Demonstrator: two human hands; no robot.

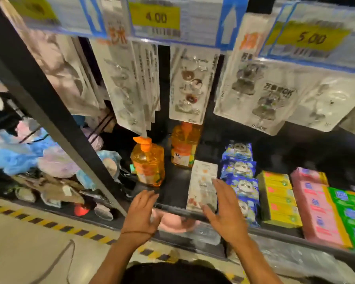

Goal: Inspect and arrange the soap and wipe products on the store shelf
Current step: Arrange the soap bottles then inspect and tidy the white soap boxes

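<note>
Soap stands on the dark shelf as two orange pump bottles: the front bottle is near the lip and the rear bottle is deeper in. Right of them a white pack lies flat. Then come blue packs, yellow boxes, pink boxes and green boxes.

Both hands are at the shelf lip with the grip open and nothing held. The left hand hovers, fingers straight, below the front bottle and apart from it. The right hand lies with straight fingers along the white pack's right edge. It seems to touch the pack, though blur there leaves me unsure.

I judge the white pack soft and light, a film wrap that will give, so I would take it by its long edges and slide it. The bottles look full, so they are probably heavy, with smooth, slippery walls. I would take those round the body, not the pump. The boxes should be stiff and easy to square up.

Cards hang low over both pumps. Every label is too blurred to read, so I cannot tell whether the white pack holds wipes or soap. The green boxes run off the right edge, and the pinkish thing below the lip is unclear.
</note>
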